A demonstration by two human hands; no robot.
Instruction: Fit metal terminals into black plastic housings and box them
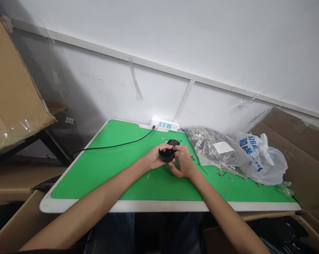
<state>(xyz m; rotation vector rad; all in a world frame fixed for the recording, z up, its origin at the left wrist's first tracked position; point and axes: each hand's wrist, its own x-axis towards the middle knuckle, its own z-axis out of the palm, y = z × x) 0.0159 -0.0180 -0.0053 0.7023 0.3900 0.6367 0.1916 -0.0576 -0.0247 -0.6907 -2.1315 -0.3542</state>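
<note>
Over the middle of the green mat (96, 173), both my hands meet at a small black rounded plastic housing (166, 155) with a hollow inside. My left hand (156, 157) grips it from the left side, the thumb along its top. The fingers of my right hand (183, 160) are closed at its right rim, pinching something too small to make out. A thin red wire shows by the housing's upper part. Just behind my fingers there is a dark piece (173, 142); whether it is part of the housing I cannot tell.
A white power strip (164, 124) with a black cable (117, 145) lies against the wall. To the right are a clear bag of small metal parts (209, 144), a tied white plastic bag (268, 162) and scattered small parts (230, 179). Cardboard boxes (16, 81) stand around the table.
</note>
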